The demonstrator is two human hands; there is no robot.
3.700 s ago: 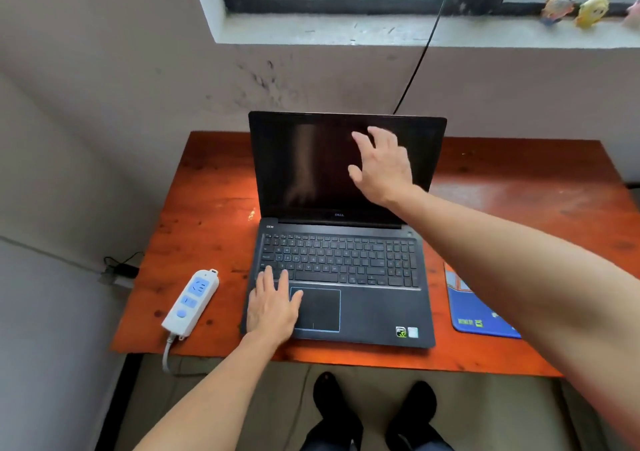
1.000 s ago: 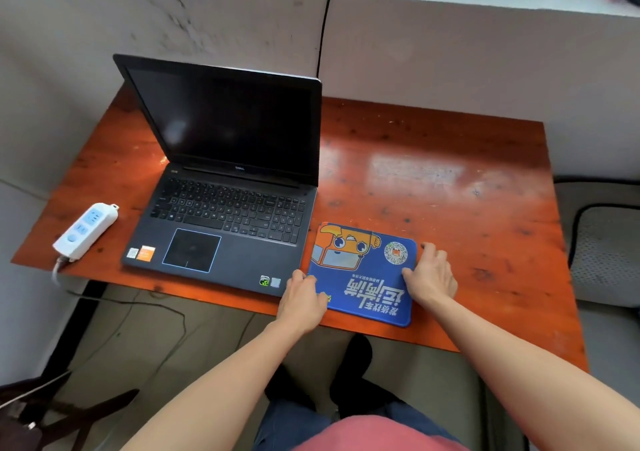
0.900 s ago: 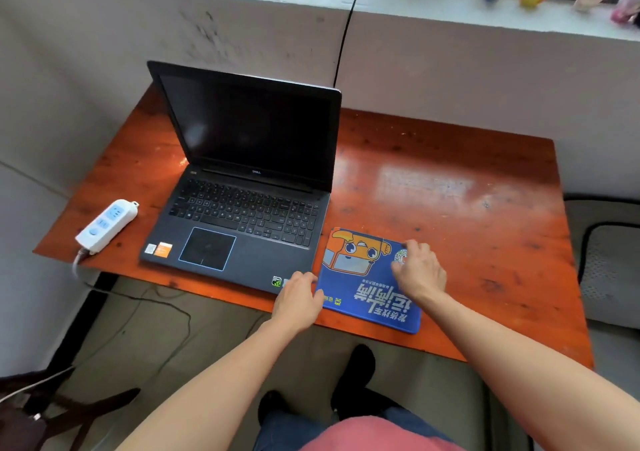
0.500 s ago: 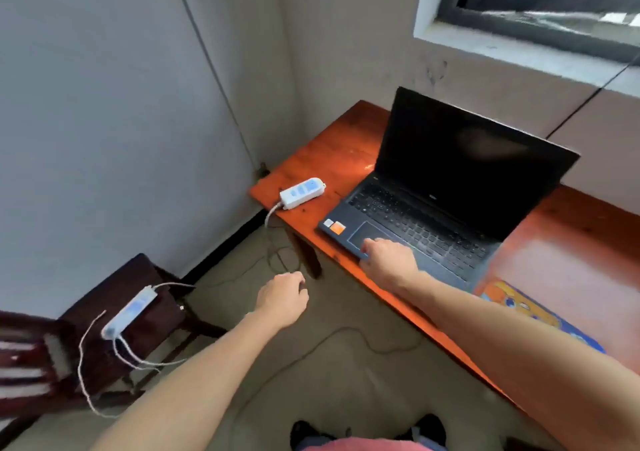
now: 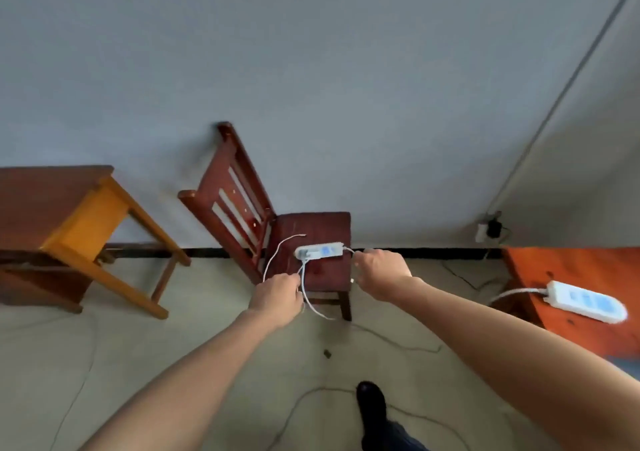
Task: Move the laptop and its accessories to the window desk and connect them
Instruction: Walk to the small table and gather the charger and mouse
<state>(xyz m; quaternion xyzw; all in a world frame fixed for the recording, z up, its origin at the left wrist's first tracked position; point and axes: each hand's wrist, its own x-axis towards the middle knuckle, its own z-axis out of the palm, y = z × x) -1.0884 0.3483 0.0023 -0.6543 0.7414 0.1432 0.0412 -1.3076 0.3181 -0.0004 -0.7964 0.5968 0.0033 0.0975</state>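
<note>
A white power strip (image 5: 319, 251) with blue sockets lies on the seat of a dark red wooden chair (image 5: 311, 242). Thin white cables (image 5: 304, 288) run from it and hang in loops over the seat's front edge. My left hand (image 5: 277, 296) is closed around these cables just in front of the seat. My right hand (image 5: 379, 268) is closed at the strip's right end, on its white cord. The corner of the orange window desk (image 5: 568, 270) shows at the right with a second white power strip (image 5: 585, 301) on it. The laptop is out of view.
A yellow-legged wooden table (image 5: 79, 222) stands at the left against the grey wall. A wall socket with a black plug (image 5: 488, 230) sits low near the desk. Thin dark cables (image 5: 391, 343) trail across the floor. My black shoe (image 5: 370, 398) is below.
I have turned left, away from the desk and laptop, to the chair. Both hands moved onto the power strip's cables on the seat and closed on them.
</note>
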